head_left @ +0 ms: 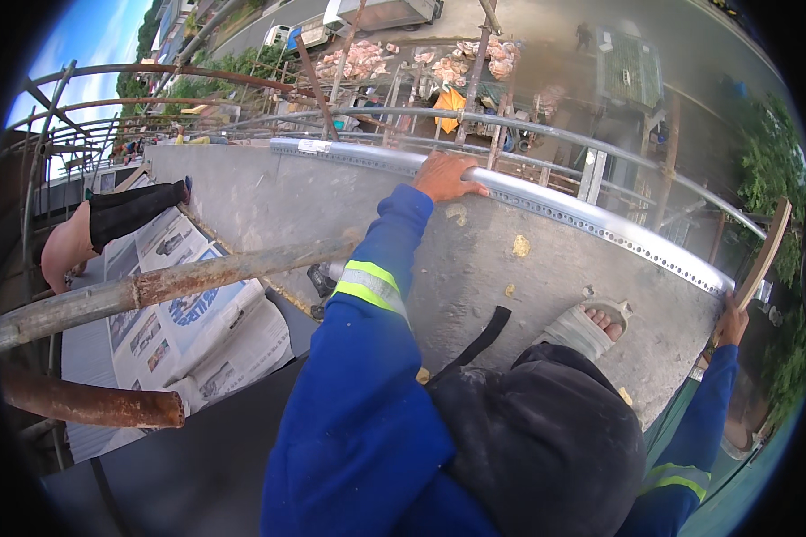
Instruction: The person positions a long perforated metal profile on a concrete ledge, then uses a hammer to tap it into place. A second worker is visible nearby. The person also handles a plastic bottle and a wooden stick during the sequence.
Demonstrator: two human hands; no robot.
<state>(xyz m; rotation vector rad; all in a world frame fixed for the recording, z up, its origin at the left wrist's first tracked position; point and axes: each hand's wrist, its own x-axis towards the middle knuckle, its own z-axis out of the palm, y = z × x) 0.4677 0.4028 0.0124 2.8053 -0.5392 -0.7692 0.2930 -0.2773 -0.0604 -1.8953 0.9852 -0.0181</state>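
A long perforated metal edge strip (591, 224), silvery and bent into an angle, lies along the far edge of the grey concrete ledge (475, 277). Near its middle, my left hand (452, 177) is closed over the strip, fingers hooked past its outer side. At the strip's right end, my right hand (732, 324) grips a narrow wooden stick (766, 249) that slants up and outward; part of the fingers is hidden. My sandalled foot (600, 324) rests on the concrete between my two arms.
Rusty scaffold pipes (170, 285) cross at left, near printed newspaper sheets (197, 313). Another person's bare back and dark trousers (134, 215) show at far left. Scaffold rails (555, 132) run beyond the ledge; a street with a truck (385, 12) lies far below.
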